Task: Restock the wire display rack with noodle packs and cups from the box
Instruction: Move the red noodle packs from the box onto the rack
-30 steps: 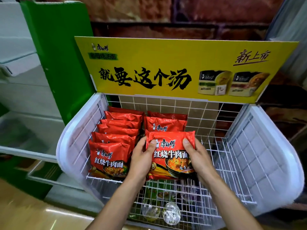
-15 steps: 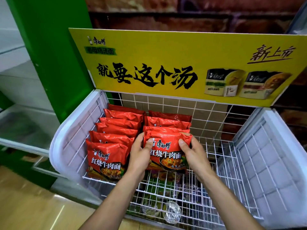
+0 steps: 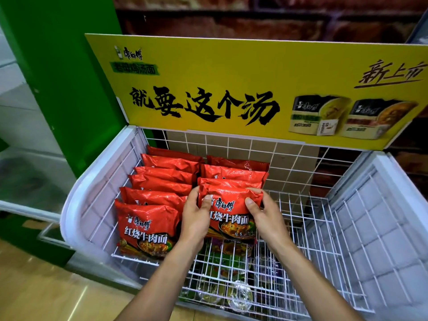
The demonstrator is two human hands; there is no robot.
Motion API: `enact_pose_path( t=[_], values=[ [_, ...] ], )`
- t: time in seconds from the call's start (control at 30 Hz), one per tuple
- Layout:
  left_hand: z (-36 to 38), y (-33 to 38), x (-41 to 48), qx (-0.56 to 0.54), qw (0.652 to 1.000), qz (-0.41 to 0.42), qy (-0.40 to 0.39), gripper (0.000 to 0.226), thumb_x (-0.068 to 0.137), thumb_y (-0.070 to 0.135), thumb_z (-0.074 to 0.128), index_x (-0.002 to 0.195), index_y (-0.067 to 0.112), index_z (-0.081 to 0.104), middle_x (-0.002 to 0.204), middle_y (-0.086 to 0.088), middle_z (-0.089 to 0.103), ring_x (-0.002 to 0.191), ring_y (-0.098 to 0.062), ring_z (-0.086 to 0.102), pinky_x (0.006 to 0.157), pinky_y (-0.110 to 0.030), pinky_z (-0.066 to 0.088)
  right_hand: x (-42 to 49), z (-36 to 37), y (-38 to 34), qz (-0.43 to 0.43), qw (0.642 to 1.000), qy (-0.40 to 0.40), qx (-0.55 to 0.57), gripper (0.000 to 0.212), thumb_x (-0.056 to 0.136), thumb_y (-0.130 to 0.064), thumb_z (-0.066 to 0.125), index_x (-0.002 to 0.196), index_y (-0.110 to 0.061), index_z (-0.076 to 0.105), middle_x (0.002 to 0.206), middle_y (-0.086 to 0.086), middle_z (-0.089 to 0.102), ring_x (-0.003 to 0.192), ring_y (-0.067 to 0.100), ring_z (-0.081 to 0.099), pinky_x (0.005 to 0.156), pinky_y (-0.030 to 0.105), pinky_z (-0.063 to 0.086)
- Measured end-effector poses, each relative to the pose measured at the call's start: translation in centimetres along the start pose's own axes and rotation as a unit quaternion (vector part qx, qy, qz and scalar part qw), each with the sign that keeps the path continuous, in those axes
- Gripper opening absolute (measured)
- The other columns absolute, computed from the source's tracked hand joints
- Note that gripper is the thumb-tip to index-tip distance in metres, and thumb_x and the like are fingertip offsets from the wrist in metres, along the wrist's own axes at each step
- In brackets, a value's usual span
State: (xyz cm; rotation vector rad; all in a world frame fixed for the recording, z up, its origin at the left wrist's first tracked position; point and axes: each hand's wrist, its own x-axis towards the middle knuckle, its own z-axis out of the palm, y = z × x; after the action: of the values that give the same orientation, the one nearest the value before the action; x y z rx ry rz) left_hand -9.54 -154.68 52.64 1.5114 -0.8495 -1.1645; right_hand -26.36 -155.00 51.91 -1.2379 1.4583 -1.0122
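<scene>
A: Surface?
B: White wire display rack (image 3: 301, 212), top basket, with a grid floor and a grid back. White side panels (image 3: 76, 205) at each end. A yellow sign board (image 3: 231, 89) with black lettering stands along the back edge.
A: Stock?
B: Red noodle packs in two rows at the basket's left. Left row (image 3: 150, 225) stands on edge, overlapped front to back. Second row (image 3: 234, 172) is just beside it and shorter.
A: Hands?
B: Both on the front pack (image 3: 231, 214) of the second row. Left hand (image 3: 196, 218) grips its left edge, thumb on the face. Right hand (image 3: 266, 218) grips the right edge, fingers curled over the top corner. The pack is upright, touching the one behind.
A: Below?
B: Wrapped goods (image 3: 231, 272) show through the grid, too blurred to name.
A: Room?
B: Green panel (image 3: 69, 89) left of the rack, brick-pattern wall (image 3: 254, 17) behind, wood-tone floor (image 3: 46, 286).
</scene>
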Motion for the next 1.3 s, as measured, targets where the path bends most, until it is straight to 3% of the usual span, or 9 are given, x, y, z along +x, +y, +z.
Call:
enact_pose_path(
  t=[0.17,0.33,0.5,0.6,0.7,0.8,0.93,1.1,1.3],
  values=[
    [0.0,-0.5,0.2,0.029,1.0,0.005,-0.009,0.042,0.105,0.032,0.049,0.147,0.031,0.043,0.139,0.0,0.057,0.123,-0.02,0.058,0.106,-0.047,0.05,0.3,0.4,0.4,-0.018,0.999,0.003,-0.033,0.026,0.1,-0.043,0.054,0.126,-0.042,0.054,0.135,-0.003,0.057,0.119,0.017,0.06,0.097,0.046,0.055],
    [-0.6,-1.2,-0.1,0.052,0.998,0.019,-0.033,0.028,0.106,0.033,0.047,0.132,0.045,0.048,0.129,0.004,0.058,0.112,-0.016,0.061,0.094,-0.045,0.057,-0.5,0.7,1.1,-0.035,0.997,0.013,-0.068,0.028,0.101,-0.041,0.053,0.128,-0.044,0.049,0.138,-0.005,0.045,0.117,0.015,0.054,0.077,0.023,0.054],
    [-1.1,-1.5,-0.7,0.084,0.994,0.049,-0.054,0.033,0.106,0.036,0.044,0.138,0.043,0.04,0.115,0.022,0.053,0.097,0.003,0.059,0.068,-0.016,0.053,-1.0,0.9,1.7,-0.038,0.997,0.033,-0.065,0.032,0.099,-0.04,0.056,0.127,-0.049,0.042,0.138,-0.006,0.047,0.119,0.016,0.056,0.079,0.026,0.055],
    [-1.3,-1.9,-1.1,0.095,0.993,0.05,-0.057,0.04,0.105,0.04,0.043,0.143,0.049,0.032,0.131,0.012,0.054,0.107,-0.008,0.062,0.084,-0.03,0.057,-1.3,1.1,1.7,-0.039,0.997,0.041,-0.052,0.037,0.098,-0.039,0.058,0.126,-0.051,0.038,0.14,-0.005,0.048,0.121,0.016,0.057,0.081,0.028,0.055],
    [-1.4,-2.2,-1.5,0.107,0.991,0.041,-0.064,0.058,0.101,0.048,0.049,0.147,0.058,0.017,0.153,0.005,0.041,0.129,-0.02,0.052,0.106,-0.048,0.048,-1.6,1.2,1.6,-0.037,0.997,0.05,-0.051,0.041,0.098,-0.037,0.06,0.125,-0.054,0.035,0.141,-0.005,0.047,0.122,0.018,0.056,0.083,0.03,0.055],
    [-1.8,-2.2,-1.9,0.11,0.99,0.03,-0.085,0.081,0.097,0.04,0.061,0.153,0.054,0.004,0.161,0.004,0.032,0.139,-0.019,0.044,0.115,-0.049,0.04,-2.2,1.2,1.4,-0.034,0.997,0.055,-0.042,0.046,0.097,-0.034,0.063,0.127,-0.054,0.034,0.145,-0.003,0.045,0.124,0.02,0.056,0.082,0.029,0.055],
    [-2.5,-2.6,-2.5,0.142,0.983,-0.009,-0.119,0.101,0.095,0.023,0.069,0.156,0.046,-0.007,0.16,0.002,0.032,0.139,-0.019,0.043,0.117,-0.05,0.037,-3.5,0.9,1.5,-0.038,0.997,0.052,-0.033,0.058,0.094,-0.039,0.067,0.136,-0.053,0.029,0.145,-0.006,0.043,0.127,0.019,0.054,0.084,0.028,0.052],
    [-3.4,-3.6,-2.9,0.221,0.963,-0.015,-0.157,0.111,0.089,0.01,0.071,0.158,0.039,-0.012,0.156,0.003,0.037,0.127,-0.015,0.049,0.106,-0.033,0.041,-5.2,0.8,2.0,0.03,0.998,0.031,-0.052,0.104,0.084,-0.038,0.078,0.155,-0.045,0.002,0.152,-0.002,0.042,0.132,0.019,0.05,0.106,0.056,0.042],
    [-3.9,-4.3,-2.7,0.271,0.953,0.002,-0.138,0.111,0.085,0.008,0.074,0.157,0.042,-0.003,0.147,0.004,0.05,0.125,-0.019,0.054,0.099,-0.033,0.047,-5.4,1.3,3.1,0.069,0.984,-0.047,-0.156,0.092,0.079,-0.02,0.083,0.152,-0.031,0.027,0.149,-0.004,0.041,0.133,0.012,0.044,0.115,0.049,0.037]
  ],
)
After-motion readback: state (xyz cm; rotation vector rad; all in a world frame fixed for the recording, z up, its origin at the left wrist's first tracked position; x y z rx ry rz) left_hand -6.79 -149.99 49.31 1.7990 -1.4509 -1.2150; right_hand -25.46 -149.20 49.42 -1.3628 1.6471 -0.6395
